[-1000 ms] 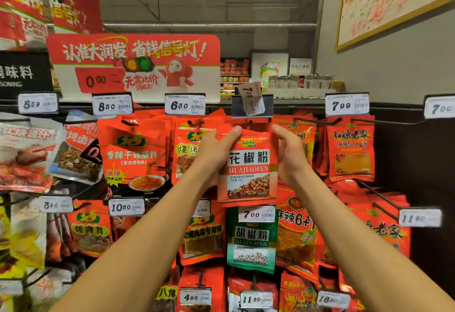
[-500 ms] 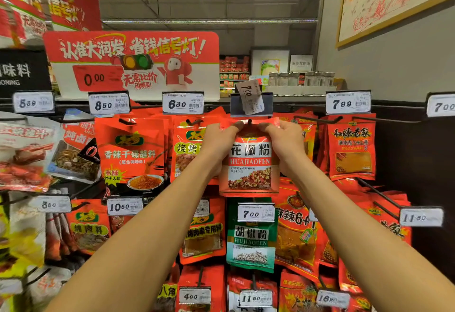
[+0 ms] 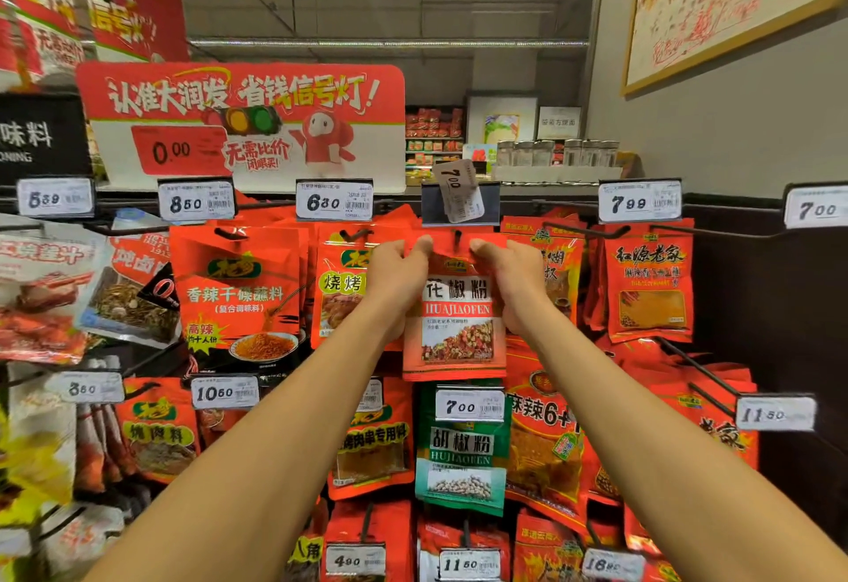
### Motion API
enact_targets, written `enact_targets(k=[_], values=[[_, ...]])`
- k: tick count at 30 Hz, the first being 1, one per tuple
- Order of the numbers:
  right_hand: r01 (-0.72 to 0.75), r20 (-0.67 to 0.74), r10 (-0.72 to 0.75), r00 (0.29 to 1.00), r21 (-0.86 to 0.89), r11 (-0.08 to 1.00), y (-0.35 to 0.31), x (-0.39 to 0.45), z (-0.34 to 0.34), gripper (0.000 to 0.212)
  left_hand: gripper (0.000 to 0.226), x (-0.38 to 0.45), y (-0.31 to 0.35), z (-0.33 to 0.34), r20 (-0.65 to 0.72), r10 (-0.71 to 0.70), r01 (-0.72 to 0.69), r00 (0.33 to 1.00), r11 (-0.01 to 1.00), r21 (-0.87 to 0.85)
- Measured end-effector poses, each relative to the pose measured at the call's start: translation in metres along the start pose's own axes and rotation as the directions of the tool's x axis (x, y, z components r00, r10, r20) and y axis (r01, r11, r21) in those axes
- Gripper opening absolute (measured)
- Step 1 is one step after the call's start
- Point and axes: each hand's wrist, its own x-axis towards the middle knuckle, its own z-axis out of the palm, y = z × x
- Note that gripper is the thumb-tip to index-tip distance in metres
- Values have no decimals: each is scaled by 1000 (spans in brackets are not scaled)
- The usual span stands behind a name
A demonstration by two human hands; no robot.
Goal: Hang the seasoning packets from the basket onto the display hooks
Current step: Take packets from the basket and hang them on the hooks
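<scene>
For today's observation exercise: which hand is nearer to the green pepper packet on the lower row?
Right, narrowly. The right hand is up and right of the green packet; the left hand is farther up-left.

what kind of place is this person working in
Most likely a supermarket seasoning aisle: price tags such as the 6.80 tag hang above hooks of spice pouches, a red promotional sign tops the rack, and both hands hang a huajiao powder packet.

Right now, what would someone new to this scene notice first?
Two bare hands, the left hand and the right hand, pinch the top corners of a red HUAJIAOFEN seasoning packet at a black display hook, centre frame. Above left stands a big red-and-white promotional sign.
</scene>
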Motion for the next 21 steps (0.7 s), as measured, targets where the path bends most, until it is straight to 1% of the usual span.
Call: enact_targets(k=[2, 3, 4, 7, 10, 12, 14, 16, 19, 21], values=[[-6, 34, 5, 999, 24, 1000, 1, -2, -4, 21, 31, 2, 0, 1, 9, -51, 51, 999, 998, -35], [-4, 33, 4, 999, 4, 1000, 1, 0, -3, 20, 28, 3, -1, 1, 10, -63, 63, 998, 998, -27], [-8, 12, 9, 1000, -26, 1000, 0, 3, -1, 20, 27, 4, -2, 0, 7, -71, 71, 997, 997, -11], [-44, -119, 26, 993, -146, 988, -1, 19, 11, 28, 23, 4, -8, -7, -28, -81, 82, 996, 996, 44], [-31, -194, -23, 981, -274, 961, -1, 37, 23, 35, 7, 0, -15, -21, -34, -124, 125, 992, 991, 42], [-58, -219, -28, 975, -375, 925, 1, 48, 28, 39, 12, -1, -19, -27, -35, -160, 160, 987, 987, 12], [-97, -244, -18, 970, -448, 889, 0, 55, 32, 39, 10, -3, -22, -31, -23, -176, 176, 984, 984, -5], [-102, -240, -19, 971, -485, 868, 0, 62, 35, 37, 8, -6, -22, -33, -15, -175, 175, 984, 985, -7], [-103, -223, -9, 975, -483, 870, 3, 62, 30, 40, 5, -7, -23, -34, 4, -163, 163, 987, 985, -50], [-83, -198, -17, 980, -485, 871, 6, 56, 19, 36, 7, -7, -24, -36, 32, -151, 153, 988, 986, -64]])
